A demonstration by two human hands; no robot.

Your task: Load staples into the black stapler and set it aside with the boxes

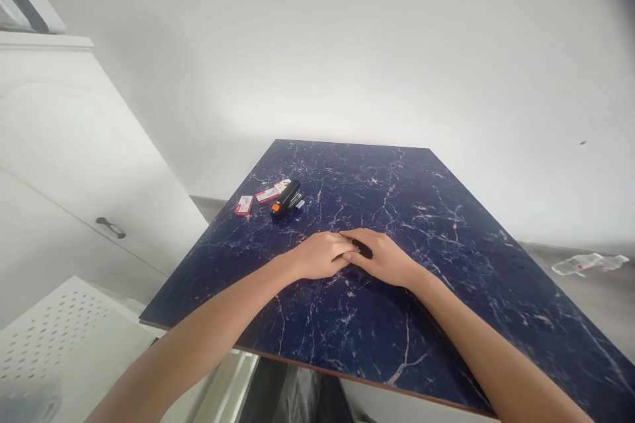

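My left hand [320, 256] and my right hand [381, 258] meet over the middle of the table, fingers overlapping. Both look closed. A small part of a black object [363, 249] shows between them, under the right hand's palm and thumb; its kind is hidden. The left fingertips reach beneath the right fingers. Beyond my left hand lies a black stapler [286, 199] with an orange patch. Beside it are red-and-white small boxes: one box [243, 205] at the left, another box [266, 195] nearer the stapler, and a third box [282, 185] partly behind it.
The dark blue marbled table [347, 175] has its far edge near a white wall [347, 46]. At left stand a white cabinet [59, 139] with a dark handle and a perforated white surface [64, 330]. Clear plastic [588, 264] lies on the floor at right.
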